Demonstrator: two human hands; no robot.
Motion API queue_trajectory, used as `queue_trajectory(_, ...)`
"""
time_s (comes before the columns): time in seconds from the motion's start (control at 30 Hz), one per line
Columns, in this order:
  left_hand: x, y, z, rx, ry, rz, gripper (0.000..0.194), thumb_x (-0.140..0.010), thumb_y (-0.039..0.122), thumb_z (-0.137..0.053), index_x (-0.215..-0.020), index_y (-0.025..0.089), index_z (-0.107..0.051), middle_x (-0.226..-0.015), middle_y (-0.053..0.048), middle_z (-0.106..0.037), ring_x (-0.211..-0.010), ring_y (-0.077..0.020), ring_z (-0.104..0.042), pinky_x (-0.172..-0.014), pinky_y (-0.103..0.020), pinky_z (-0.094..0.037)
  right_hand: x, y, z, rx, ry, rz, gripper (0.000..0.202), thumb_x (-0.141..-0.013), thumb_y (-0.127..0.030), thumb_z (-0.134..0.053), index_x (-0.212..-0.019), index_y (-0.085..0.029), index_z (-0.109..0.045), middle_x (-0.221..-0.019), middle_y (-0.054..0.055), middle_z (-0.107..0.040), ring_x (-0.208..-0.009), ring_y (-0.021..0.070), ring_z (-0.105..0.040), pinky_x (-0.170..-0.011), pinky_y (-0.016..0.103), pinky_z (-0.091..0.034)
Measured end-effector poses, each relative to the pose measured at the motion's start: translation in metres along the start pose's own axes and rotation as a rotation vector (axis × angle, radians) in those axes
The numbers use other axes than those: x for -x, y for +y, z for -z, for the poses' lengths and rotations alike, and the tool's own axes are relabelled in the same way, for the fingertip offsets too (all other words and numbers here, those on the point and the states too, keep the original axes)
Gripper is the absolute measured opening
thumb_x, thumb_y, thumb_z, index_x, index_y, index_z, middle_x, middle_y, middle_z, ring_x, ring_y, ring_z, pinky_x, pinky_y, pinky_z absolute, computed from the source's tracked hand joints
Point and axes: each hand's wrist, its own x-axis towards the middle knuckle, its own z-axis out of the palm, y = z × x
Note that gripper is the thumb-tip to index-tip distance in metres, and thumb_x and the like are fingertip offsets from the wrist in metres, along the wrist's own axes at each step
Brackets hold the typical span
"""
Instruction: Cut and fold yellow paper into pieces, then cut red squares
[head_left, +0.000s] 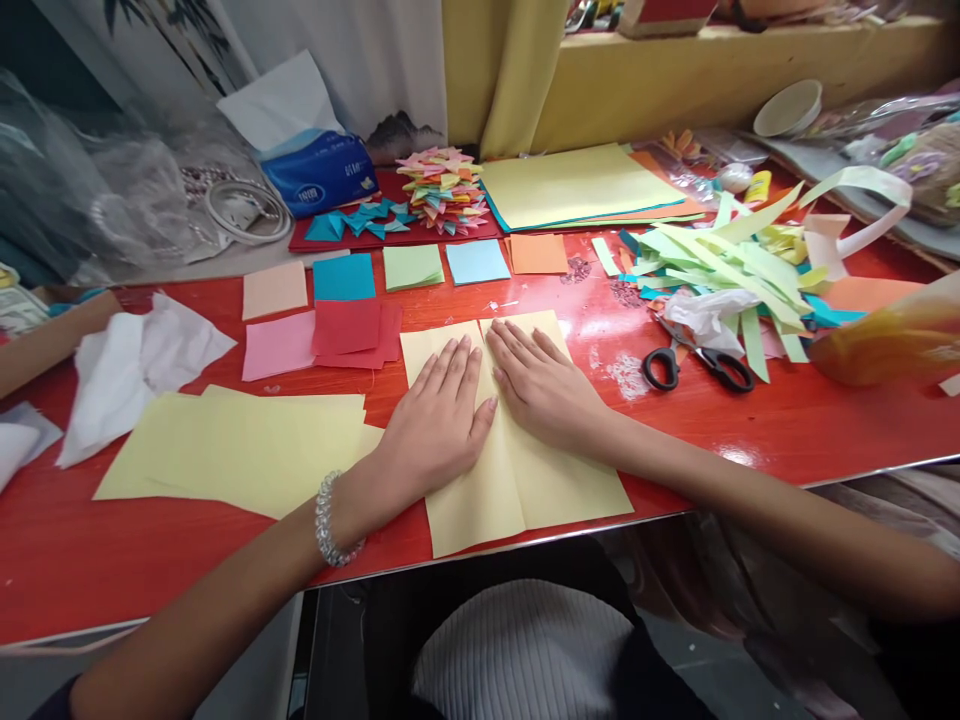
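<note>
A pale yellow sheet of paper [570, 490] lies unfolded at the front edge of the red table, a crease running down its middle. My left hand [439, 420] rests flat on its left half, fingers stretched out and pointing away from me. On the right half, close beside the crease, my right hand [544, 390] lies flat too, fingers extended. Neither hand grips anything. To the left are several loose yellow sheets [247, 450], overlapping one another. Squares of red paper [349, 328] and pink paper [279, 345] sit just beyond them.
Black-handled scissors [701, 360] lie to the right, beside a heap of paper strips [735, 260]. At the back stand a blue tissue pack [319, 175], a pile of folded paper pieces [444, 192] and stacked large sheets [585, 185]. Crumpled white tissue [142, 365] lies left.
</note>
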Motion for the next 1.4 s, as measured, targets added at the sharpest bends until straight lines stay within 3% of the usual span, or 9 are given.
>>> queue_trajectory(1.4,0.0006,0.0045,0.0015,-0.025,0.015,0.032,0.061,-0.094,0.037,-0.021,-0.143,0.001,-0.021,-0.152,-0.016,-0.018,-0.141,-0.0236,-0.012,-0.115,-0.04,-0.016,0.0018,-0.0019,-0.0012,0.021,-0.031,-0.067,0.056,-0.096,-0.029,-0.014,-0.144,-0.002,-0.026,-0.151,0.013,-0.021,-0.14,0.0219,-0.017,-0.114,0.042,-0.015)
